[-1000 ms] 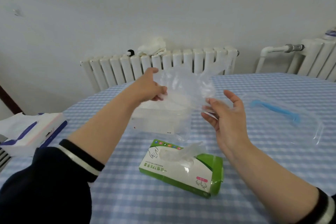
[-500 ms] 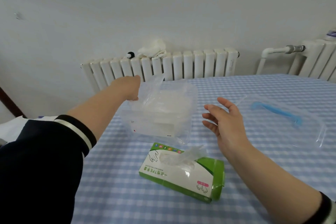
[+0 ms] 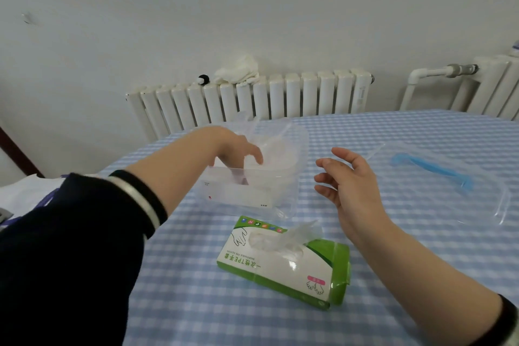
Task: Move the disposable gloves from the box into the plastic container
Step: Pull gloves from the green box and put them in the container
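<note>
The person's left hand [image 3: 238, 149] is reaching down into the clear plastic container [image 3: 292, 177], which is sitting on the blue-and-white checked surface [image 3: 393, 247] just beyond the middle. The fingers are dipping below the container's rim among the crumpled, see-through gloves [image 3: 269, 146] lying inside; through the cloudy plastic I cannot tell whether those fingers are gripping a glove or only touching the pile. A loose edge of thin film is sticking up above the far rim. The right hand [image 3: 348, 182] is hovering in the air just to the right of the container, palm turned toward it, fingers spread and gently curved, holding nothing. Nearer to the person, the green-and-white glove box [image 3: 280, 264] is lying flat on the surface just in front of the container, and another glove [image 3: 295, 236] is poking up out of its top opening. Farther right, well apart from the container, a transparent lid [image 3: 491, 199] with a blue handle [image 3: 432, 171] is resting on the surface. Dark sleeves with a pale stripe at the cuff are pushed up both forearms. Behind the far edge of the surface a white radiator [image 3: 280, 98] is standing against the wall, with a bunched white cloth [image 3: 238, 71] sitting on top of it.
</note>
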The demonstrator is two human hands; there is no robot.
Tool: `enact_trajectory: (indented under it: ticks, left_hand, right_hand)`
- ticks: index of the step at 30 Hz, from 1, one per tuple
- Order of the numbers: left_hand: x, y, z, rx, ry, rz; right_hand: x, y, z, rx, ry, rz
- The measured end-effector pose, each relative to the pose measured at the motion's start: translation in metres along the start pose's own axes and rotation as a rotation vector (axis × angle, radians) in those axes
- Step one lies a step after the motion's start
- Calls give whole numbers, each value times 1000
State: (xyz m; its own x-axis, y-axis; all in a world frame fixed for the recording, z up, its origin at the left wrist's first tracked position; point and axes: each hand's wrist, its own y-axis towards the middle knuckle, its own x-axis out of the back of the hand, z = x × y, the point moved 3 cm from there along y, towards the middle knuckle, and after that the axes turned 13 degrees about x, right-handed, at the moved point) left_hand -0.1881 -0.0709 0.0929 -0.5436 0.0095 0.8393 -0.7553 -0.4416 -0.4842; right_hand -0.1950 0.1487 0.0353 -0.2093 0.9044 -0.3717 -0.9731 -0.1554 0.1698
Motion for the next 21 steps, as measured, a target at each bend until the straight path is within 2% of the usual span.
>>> enact_trajectory:
  ticks: [2,4,6,10,13,16,18,21]
  left_hand:
    - [-11,18,-10,12,-13,43]
    - [-18,28,-17,78,-172,86]
    - [-25,34,-20,141,-236,140]
    - [-31,33,-20,88,-176,178]
    - [-18,25,-13,-48,-130,85]
    - [6,0,-3,-107,-86,-146]
    - [13,-20,5,-97,-222,-250]
    - [1,-45,18,-144,-411,-223]
  right_hand:
    - [-1,-2,-2,0,-12,13]
    - [-2,-2,-2,1,-22,25]
    - [-2,-1,-2,8,-42,42]
    - [-4,-2,-1,33,-81,89]
    - [-7,-6,0,66,-111,118]
    - [-9,-7,7,142,-124,154]
    - [-9,-6,14,204,-142,213]
    - [-11,-9,26,289,-184,391]
